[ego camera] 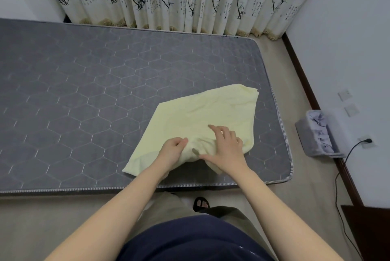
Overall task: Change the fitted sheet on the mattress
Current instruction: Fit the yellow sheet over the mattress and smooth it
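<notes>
Grey hexagon-quilted mattress (88,96) bears a folded pale-yellow sheet (202,113), left hand (173,151) pinching it, right hand (225,149) spread flat.

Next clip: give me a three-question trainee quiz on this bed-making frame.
1. True or false: the grey mattress is bare apart from the folded sheet.
2. What colour is the folded sheet?
3. Which hand pinches the fabric: A left hand, B right hand, C neither?

Key: 1 true. 2 pale yellow. 3 A; the right hand lies open on top.
</notes>
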Available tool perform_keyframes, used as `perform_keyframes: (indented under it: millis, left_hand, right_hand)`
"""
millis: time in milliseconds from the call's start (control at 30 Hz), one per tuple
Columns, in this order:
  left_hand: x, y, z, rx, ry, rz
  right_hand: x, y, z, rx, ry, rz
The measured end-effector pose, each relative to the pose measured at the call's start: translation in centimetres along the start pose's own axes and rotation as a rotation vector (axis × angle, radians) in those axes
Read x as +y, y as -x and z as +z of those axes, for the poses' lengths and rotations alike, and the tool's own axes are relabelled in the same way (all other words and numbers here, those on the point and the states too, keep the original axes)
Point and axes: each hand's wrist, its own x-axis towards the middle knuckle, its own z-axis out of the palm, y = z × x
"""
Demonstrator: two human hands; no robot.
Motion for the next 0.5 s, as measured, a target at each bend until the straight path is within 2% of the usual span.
perform_keyframes:
  millis: [67, 133, 167, 267, 333, 500]
  left_hand:
    - [0.6, 0.4, -0.1, -0.001, 0.093, 0.012]
    - [1.2, 0.6, -0.5, -0.013, 0.122, 0.039]
    - [1.4, 0.6, -0.7, -0.021, 0.119, 0.049]
    - [1.5, 0.8, -1.2, -0.064, -0.007, 0.049]
    - [1.4, 1.1, -1.1, -0.108, -0.123, 0.043]
    - [2.2, 1.9, 0.2, -0.187, -0.018, 0.126]
  right_hand:
    - [0.7, 0.4, 0.6, -0.107, 0.041, 0.084]
    - [1.5, 0.7, 0.6, -0.130, -0.001, 0.140]
    - [1.9, 0.7, 0.5, -0.089, -0.092, 0.181]
    - [2.2, 0.8, -0.4, 0.113, -0.613, 0.293]
    - [2.0, 0.3, -1.1, 0.166, -0.819, 0.257]
    - [0.4, -0.2, -1.2, -0.071, -0.850, 0.044]
